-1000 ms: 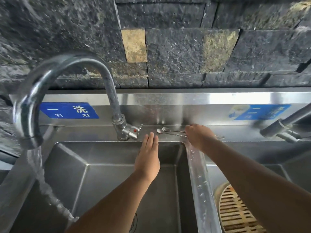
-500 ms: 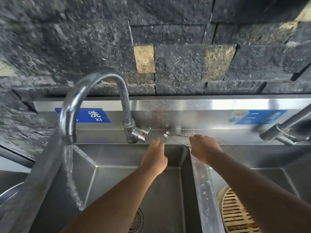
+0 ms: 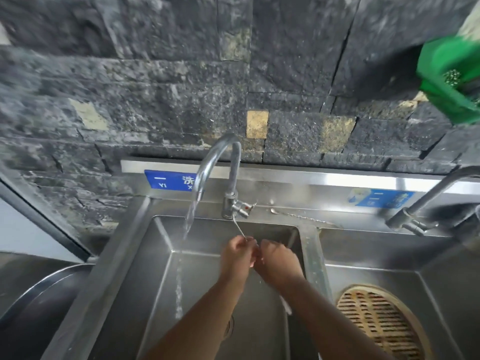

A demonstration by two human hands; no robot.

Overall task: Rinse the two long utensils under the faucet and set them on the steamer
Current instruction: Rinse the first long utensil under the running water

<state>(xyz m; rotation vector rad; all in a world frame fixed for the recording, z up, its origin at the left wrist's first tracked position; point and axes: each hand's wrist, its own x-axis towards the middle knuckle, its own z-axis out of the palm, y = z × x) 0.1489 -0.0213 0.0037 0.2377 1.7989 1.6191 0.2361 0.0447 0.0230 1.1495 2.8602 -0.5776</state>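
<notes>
Two hands close together over left sink basin [image 3: 145, 294]; left hand [image 3: 237, 255] curled round thin metal spoon [image 3: 239, 229], handle sticking up toward tap; right hand [image 3: 279, 261] touching left, fingers bent, grip hard to tell; water runs from faucet [image 3: 218, 162] left of hands; second long spoon [image 3: 298, 216] lies on back ledge; bamboo steamer [image 3: 376, 320] sits in right basin; green thing [image 3: 452, 74] top right.
</notes>
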